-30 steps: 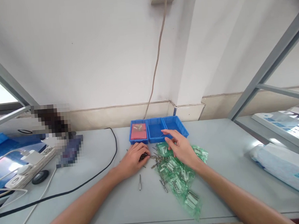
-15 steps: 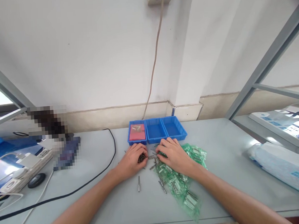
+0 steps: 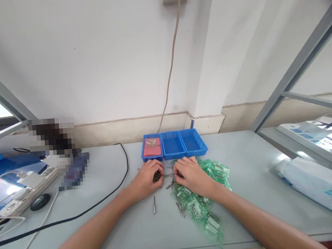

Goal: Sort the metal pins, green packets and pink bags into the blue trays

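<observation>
As of now, both your hands sit low on the worktop [image 3: 242, 161], fingertips almost meeting over the loose pins [image 3: 169, 176].
Change, right hand: a second ago it hung open above the middle tray [image 3: 172, 144]; half a second ago it had dropped onto the bags; now your right hand [image 3: 192, 174] is drawn in closer to the left, fingers curled down at the pins.
Change, left hand: hardly moved; your left hand [image 3: 147, 177] stays curled around a dark bunch of pins.
Grip, right: fingers bent, tips at the pins; whether they pinch one, cannot tell.
Pins: scattered between the hands, just in front of the trays; one stray pin [image 3: 154, 205] lies apart, nearer you.
Bags [image 3: 201, 205]: green, heaped under and beyond your right wrist.
Trays: left one [image 3: 152, 147] holds a red pad; the right one [image 3: 193, 141] looks bare.
Meaning: judging by this, the right hand is back from the trays for another pin.
</observation>
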Action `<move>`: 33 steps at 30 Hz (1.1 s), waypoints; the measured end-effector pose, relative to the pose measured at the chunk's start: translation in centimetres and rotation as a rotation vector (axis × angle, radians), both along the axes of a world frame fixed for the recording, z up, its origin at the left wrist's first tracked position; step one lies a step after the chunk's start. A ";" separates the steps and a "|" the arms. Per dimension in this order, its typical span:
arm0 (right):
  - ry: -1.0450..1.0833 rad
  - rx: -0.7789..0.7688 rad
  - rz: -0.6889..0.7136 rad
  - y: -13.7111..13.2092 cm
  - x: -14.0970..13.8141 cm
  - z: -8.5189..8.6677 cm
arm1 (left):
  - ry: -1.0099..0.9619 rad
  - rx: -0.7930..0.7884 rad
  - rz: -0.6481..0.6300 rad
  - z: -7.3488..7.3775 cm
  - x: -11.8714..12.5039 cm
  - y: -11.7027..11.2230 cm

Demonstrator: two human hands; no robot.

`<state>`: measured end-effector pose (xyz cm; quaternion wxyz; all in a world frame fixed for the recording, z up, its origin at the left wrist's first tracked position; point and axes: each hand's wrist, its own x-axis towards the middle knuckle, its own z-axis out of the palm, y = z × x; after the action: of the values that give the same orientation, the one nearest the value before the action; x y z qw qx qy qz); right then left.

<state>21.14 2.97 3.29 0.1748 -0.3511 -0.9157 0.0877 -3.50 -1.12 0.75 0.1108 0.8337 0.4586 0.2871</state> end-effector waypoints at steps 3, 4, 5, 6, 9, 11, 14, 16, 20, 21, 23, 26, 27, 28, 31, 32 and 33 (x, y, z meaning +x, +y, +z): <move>0.076 -0.043 -0.008 0.1 0.1 0.1 | -0.005 -0.008 -0.004 -0.1 -0.1 0.0; 0.113 -0.059 -0.021 0.1 0.1 0.1 | -0.007 -0.012 -0.006 -0.1 -0.1 0.0; 0.150 -0.073 -0.035 0.2 0.2 0.1 | -0.006 -0.016 -0.007 -0.1 -0.1 0.0; 0.190 -0.086 -0.046 0.3 0.3 0.0 | -0.005 -0.021 -0.008 -0.1 -0.2 0.0; 0.301 -0.118 -0.070 0.5 0.5 -0.1 | -0.001 -0.031 -0.008 0.0 -0.1 0.0; 0.365 -0.132 -0.087 0.6 0.6 -0.2 | 0.002 -0.042 -0.007 0.2 -0.1 0.0; 0.449 -0.141 -0.113 0.7 0.7 -0.2 | 0.017 -0.049 -0.002 0.4 0.0 -0.2; 0.497 -0.144 -0.115 0.8 0.8 0.0 | 0.033 -0.038 -0.006 0.4 0.0 -0.3; 0.582 -0.165 -0.120 0.8 0.8 0.3 | 0.098 -0.019 -0.031 0.3 -0.1 -0.3; 0.609 -0.170 -0.130 0.9 0.8 0.4 | 0.121 -0.016 -0.037 0.3 -0.1 -0.3; 0.673 -0.187 -0.166 0.9 0.8 0.3 | 0.161 -0.009 -0.047 0.4 -0.1 -0.2; 0.725 -0.194 -0.203 1.0 1.0 0.3 | 0.183 0.001 -0.054 0.5 0.0 -0.3; 0.720 -0.184 -0.197 1.0 1.1 0.3 | 0.183 -0.001 -0.051 0.5 0.0 -0.3; 0.708 -0.169 -0.186 1.1 1.1 0.3 | 0.180 -0.005 -0.047 0.6 0.0 -0.3; 0.686 -0.137 -0.159 1.1 1.1 0.3 | 0.147 -0.023 -0.028 0.5 0.0 -0.3; 0.691 -0.131 -0.157 1.1 1.1 0.4 | 0.130 -0.023 -0.025 0.5 0.0 -0.3; 0.698 -0.125 -0.157 1.0 1.0 0.4 | 0.111 -0.021 -0.024 0.4 0.0 -0.3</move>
<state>22.14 3.98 3.70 0.4612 -0.3793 -0.7640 0.2444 -3.53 -1.42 1.19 0.0971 0.8525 0.4571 0.2341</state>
